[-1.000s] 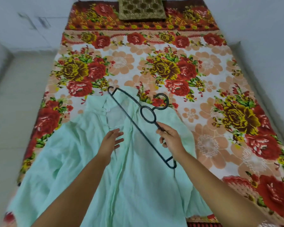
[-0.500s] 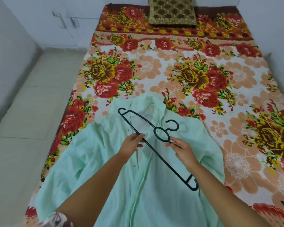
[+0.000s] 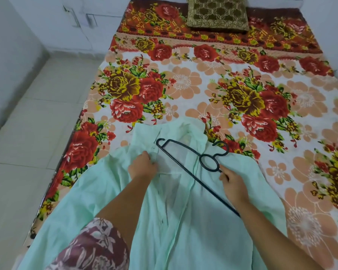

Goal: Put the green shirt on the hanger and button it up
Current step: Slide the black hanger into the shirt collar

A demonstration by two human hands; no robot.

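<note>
**A:** Floral bed (image 3: 203,84), cushion (image 3: 217,14) at far end. Where is the green shirt (image 3: 183,221)?

**B:** Well nearer than the cushion, spread open, collar pointing to it. The hanger (image 3: 215,155) is over the collar, not inside yet.

**A:** Hands?

**B:** Left hand (image 3: 142,166) pinches the shirt's front edge beside the collar. Right hand (image 3: 232,182) grips the hanger's bar under the ring.

**A:** Handling?

**B:** Cloth looks thin, soft, light, so prob. it slips and folds. Hanger is stiff. Better to hold the cloth at the shoulder, near the collar.

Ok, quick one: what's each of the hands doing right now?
Left hand: pinching the front edge of the green shirt near the collar.
Right hand: gripping the black hanger just below its ring.
</note>
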